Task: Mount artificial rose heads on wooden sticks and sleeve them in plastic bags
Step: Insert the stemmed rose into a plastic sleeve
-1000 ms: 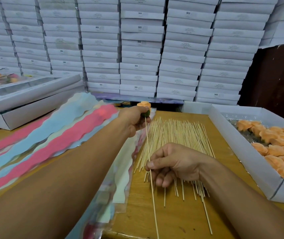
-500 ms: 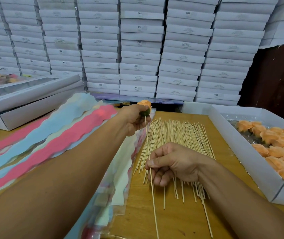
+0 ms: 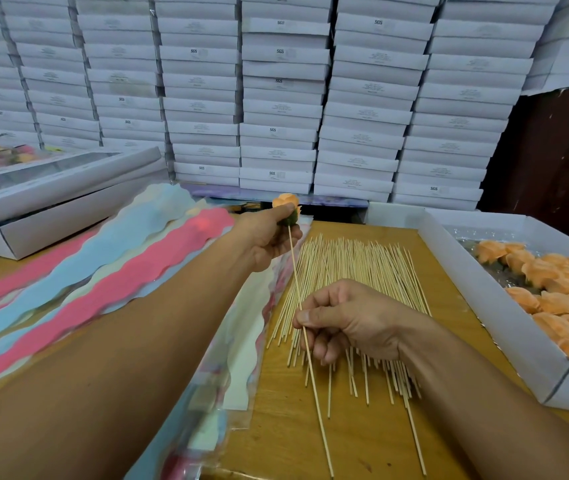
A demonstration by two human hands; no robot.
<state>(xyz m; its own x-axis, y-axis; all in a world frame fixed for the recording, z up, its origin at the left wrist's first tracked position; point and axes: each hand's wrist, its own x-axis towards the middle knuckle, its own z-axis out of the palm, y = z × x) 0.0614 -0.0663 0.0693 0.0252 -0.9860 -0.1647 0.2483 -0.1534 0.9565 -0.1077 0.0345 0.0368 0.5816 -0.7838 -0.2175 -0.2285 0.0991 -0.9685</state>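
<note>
Since a second ago almost nothing has shifted: the left hand (image 3: 269,237) has stayed stretched forward, its grip closed around the green base of the orange rose head (image 3: 286,202), and the right hand (image 3: 349,320) has kept pinching the wooden stick (image 3: 297,289) between thumb and forefinger partway along it. The stick's top end meets the underside of the rose head, above the loose pile of sticks (image 3: 355,271) spread on the worktop (image 3: 362,441). More rose heads (image 3: 560,296) fill the white box (image 3: 484,306) on the right; plastic bags (image 3: 110,271) lie left.
</note>
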